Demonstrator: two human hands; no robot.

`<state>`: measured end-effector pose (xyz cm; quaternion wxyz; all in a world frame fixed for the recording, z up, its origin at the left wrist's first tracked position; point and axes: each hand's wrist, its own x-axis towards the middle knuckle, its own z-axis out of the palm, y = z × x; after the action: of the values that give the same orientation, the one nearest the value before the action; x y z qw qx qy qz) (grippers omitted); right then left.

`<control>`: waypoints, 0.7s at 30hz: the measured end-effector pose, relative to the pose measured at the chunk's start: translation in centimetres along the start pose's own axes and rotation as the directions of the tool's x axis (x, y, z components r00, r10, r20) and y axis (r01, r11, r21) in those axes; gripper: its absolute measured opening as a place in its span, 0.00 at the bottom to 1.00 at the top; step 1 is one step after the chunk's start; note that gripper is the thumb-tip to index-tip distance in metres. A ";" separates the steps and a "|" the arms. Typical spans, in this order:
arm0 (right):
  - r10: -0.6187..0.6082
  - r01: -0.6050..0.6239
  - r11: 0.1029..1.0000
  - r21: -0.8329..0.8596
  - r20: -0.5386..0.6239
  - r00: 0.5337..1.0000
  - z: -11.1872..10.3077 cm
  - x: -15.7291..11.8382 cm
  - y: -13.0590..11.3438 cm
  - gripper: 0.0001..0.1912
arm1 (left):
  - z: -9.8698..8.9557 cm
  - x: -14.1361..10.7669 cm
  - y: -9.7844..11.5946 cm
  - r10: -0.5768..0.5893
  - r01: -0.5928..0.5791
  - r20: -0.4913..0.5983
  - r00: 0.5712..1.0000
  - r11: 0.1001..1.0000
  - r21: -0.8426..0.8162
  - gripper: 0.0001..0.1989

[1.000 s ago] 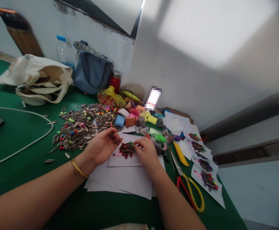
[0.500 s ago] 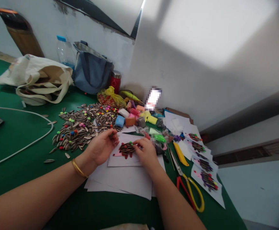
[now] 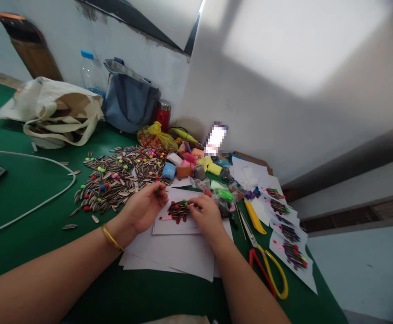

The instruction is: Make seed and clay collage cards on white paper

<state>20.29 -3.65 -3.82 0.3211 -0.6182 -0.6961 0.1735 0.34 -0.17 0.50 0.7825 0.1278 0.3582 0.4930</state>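
Observation:
A hedgehog picture (image 3: 178, 210) made of striped sunflower seeds, with red balls and dark red feet, lies on white paper (image 3: 169, 228) in front of me. My right hand (image 3: 207, 217) is closed at its right edge, thumb and forefinger pinching a small green clay ball (image 3: 184, 202) against the seeds. To the left, my left hand (image 3: 146, 204) hovers palm up over the paper's edge, its fingers curled in. A small green bit of clay (image 3: 158, 191) shows between those fingertips. A gold bracelet (image 3: 111, 238) circles the left wrist.
A heap of sunflower seeds (image 3: 115, 180) dotted with coloured balls spreads at left. Bagged clay blocks (image 3: 183, 171) lie behind the paper. Scissors (image 3: 259, 249) and a yellow cutter (image 3: 255, 218) lie right, beside finished hedgehog pictures (image 3: 295, 255). Bags (image 3: 130, 101) stand behind.
Almost nothing differs. Both hands stay in the same place, with the right fingertips still at the green ball.

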 end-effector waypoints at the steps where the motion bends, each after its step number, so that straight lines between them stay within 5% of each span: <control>1: -0.002 0.002 1.000 0.002 -0.002 1.000 0.0 0.0 0.0 0.08 | 0.0 0.0 0.0 0.001 -0.001 -0.002 1.000 1.000 0.001 0.14; 12: -0.073 0.080 0.995 0.064 -0.100 0.992 -0.5 -0.3 -0.4 0.07 | -0.5 0.2 -0.5 0.081 -0.082 0.050 0.995 0.996 0.028 0.11; 21: -0.217 0.270 0.939 0.215 -0.240 0.946 -1.3 -2.0 -3.6 0.09 | -1.3 -0.5 -1.3 -0.008 -0.084 0.333 0.943 0.962 0.262 0.11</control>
<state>18.47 -6.44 -1.01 0.4864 -0.4976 -0.7024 0.1497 0.20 -1.44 -0.87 0.7968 0.3220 0.2834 0.4257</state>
